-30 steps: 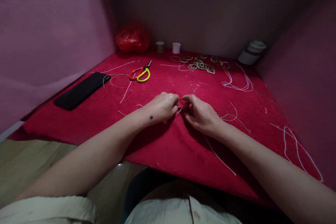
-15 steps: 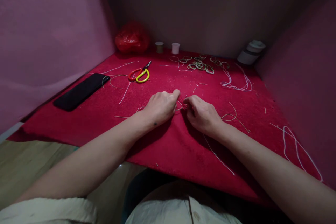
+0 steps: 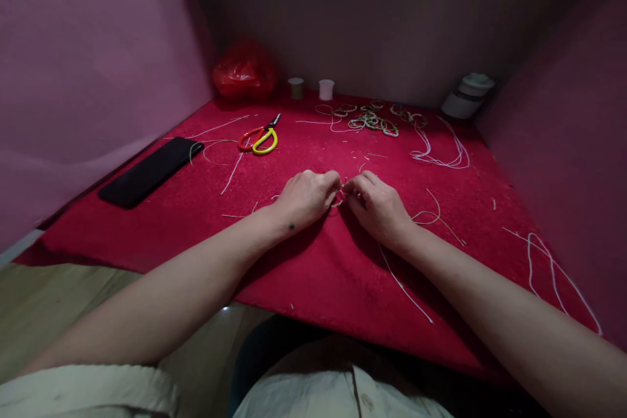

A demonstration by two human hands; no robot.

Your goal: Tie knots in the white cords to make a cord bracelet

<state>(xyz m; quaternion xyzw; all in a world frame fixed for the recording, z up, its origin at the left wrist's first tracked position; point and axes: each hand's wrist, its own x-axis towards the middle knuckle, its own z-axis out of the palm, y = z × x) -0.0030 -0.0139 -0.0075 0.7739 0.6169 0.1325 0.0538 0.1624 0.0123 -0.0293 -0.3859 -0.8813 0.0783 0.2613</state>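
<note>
Both hands meet at the middle of the red cloth (image 3: 313, 274). My left hand (image 3: 306, 198) is closed in a pinch, fingertips touching those of my right hand (image 3: 377, 206), which is also pinched shut. Between the fingertips sits a small loop of thin cord (image 3: 339, 197), partly hidden by the fingers. A white cord strand (image 3: 404, 287) trails from under my right wrist toward the near edge.
Red and yellow scissors (image 3: 259, 139) lie at the back left, a black phone (image 3: 149, 171) further left. A pile of finished cord loops (image 3: 372, 121), loose white cords (image 3: 441, 150), two small spools (image 3: 311, 88), a red bag (image 3: 243, 72) and a white jar (image 3: 467, 96) line the back.
Both hands have stayed together at the cloth's middle, shifting their fingertips slightly on the small cord loop. The view has drifted a little.
</note>
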